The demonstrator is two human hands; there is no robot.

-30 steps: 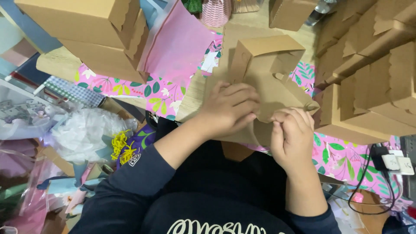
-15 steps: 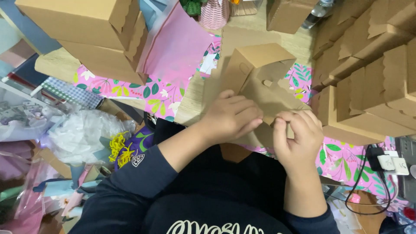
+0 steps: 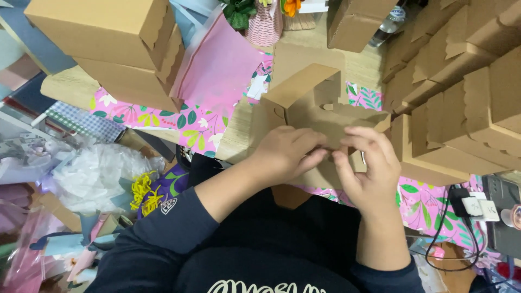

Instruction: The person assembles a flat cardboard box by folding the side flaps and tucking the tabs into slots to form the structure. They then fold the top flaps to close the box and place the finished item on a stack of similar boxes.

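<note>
Both hands [image 3: 325,157] seemingly gripping cardboard box [image 3: 309,103], fold hidden

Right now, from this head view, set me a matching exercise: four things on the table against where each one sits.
Things:
1. half-folded cardboard box
2. pink vase
3. stack of finished boxes
4. yellow paper shreds

Places:
A. top left
B. between both hands
C. lower left, beside white tissue
D. top centre

Pairs: 1-B, 2-D, 3-A, 4-C
</note>
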